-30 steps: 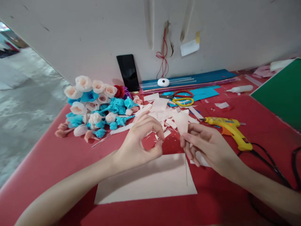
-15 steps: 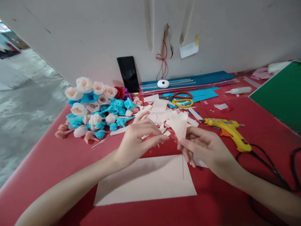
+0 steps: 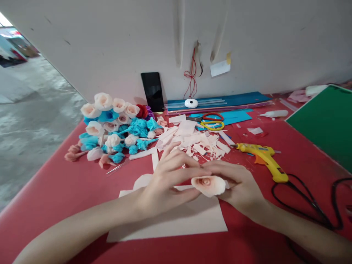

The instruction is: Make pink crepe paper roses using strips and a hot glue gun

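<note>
A pale peach paper flower (image 3: 208, 185) is held between my two hands, its cupped opening and rolled centre facing me. My right hand (image 3: 239, 187) grips it from the right and behind, with the lower part of the flower hidden. At its left edge, the thumb and fingers of my left hand (image 3: 176, 176) close on the petal. Beneath both hands a pale sheet of paper (image 3: 192, 222) lies on the red table, and a rounded paper piece (image 3: 142, 181) shows beside my left wrist.
Paper scraps (image 3: 203, 143) are heaped beyond my hands, near scissors (image 3: 213, 123). A yellow glue gun (image 3: 265, 157) with a black cord lies right. Finished paper flowers (image 3: 110, 128) fill the left side. A phone (image 3: 152, 91) leans on the wall; a green board (image 3: 324, 124) stands right.
The flower has come down and tipped so its opening faces me. My left hand has moved right onto its edge. A rounded paper piece now shows by my left wrist.
</note>
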Demonstrator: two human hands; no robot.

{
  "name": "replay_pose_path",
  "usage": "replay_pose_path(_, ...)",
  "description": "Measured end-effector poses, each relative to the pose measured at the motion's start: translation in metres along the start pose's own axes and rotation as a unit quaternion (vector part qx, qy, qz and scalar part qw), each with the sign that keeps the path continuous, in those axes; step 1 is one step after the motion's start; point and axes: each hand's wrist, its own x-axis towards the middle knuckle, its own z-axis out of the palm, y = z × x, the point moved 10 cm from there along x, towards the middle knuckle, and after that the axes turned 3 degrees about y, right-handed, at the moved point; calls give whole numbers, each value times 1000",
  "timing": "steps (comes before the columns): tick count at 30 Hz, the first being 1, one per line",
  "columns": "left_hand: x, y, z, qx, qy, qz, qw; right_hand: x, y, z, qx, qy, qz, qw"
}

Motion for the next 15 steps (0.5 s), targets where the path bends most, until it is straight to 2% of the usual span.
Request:
replay_pose_path(3,0,3,-1,-6,-7,14,1000,0,-1,1,-14,-8,-6,1000)
replay_pose_path(11,-3,4,-2,-28,-15,38,999,-4,-14,0,-35,-11,-91,995)
replay_pose_path(15,-4,1,-1,-51,-10,20,998,-5,-14,1,-50,-16,-99,994)
